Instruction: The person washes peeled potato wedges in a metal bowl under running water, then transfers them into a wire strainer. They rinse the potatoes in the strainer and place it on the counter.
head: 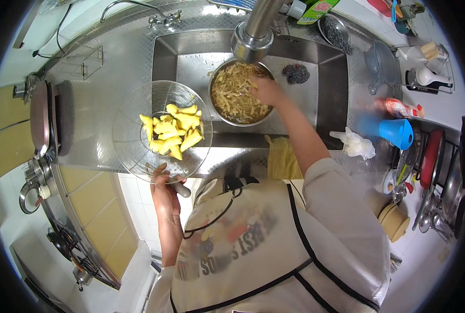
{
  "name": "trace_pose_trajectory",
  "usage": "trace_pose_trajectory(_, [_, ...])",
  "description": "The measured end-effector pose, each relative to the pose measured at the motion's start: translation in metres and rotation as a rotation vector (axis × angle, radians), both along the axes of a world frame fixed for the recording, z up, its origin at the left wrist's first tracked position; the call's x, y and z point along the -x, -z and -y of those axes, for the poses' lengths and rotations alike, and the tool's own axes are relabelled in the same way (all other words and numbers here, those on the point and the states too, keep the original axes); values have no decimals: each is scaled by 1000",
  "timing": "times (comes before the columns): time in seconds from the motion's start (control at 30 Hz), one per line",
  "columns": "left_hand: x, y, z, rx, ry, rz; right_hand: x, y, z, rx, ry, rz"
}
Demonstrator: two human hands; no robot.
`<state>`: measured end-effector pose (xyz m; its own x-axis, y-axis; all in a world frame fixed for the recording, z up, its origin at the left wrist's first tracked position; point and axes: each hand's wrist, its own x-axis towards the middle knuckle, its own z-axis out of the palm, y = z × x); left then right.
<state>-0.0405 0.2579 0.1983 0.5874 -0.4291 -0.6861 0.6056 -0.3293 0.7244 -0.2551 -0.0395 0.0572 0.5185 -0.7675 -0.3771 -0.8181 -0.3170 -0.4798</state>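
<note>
My left hand (166, 195) grips a round wire strainer (127, 144) at its near rim, beside the grey handle (182, 190). Several peeled yellow pieces that look like ginger root (170, 129) lie in the strainer, which is over the counter and the sink's left edge. My right hand (265, 90) reaches into a round metal bowl (245, 124) standing in the sink. Cloudy brown water and many pale peelings (232, 92) fill that bowl. The fingertips are down among the peelings, so I cannot see whether they hold anything.
A metal faucet (253, 41) hangs over the bowl within the steel sink (310, 51). A steel wool scourer (296, 73) lies on the sink floor at right. A yellow cloth (282, 158) drapes over the front edge. Right of the sink are a crumpled plastic bag (355, 144) and a blue cup (396, 134).
</note>
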Motion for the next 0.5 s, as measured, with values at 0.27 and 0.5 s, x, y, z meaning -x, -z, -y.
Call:
trace_pose_trajectory(0.27, [-2, -2, 4, 30, -27, 13, -9, -86, 50, 507, 372, 422])
trace_pose_trajectory(0.5, [-7, 1, 0, 18, -39, 11, 0, -78, 38, 535, 361, 509])
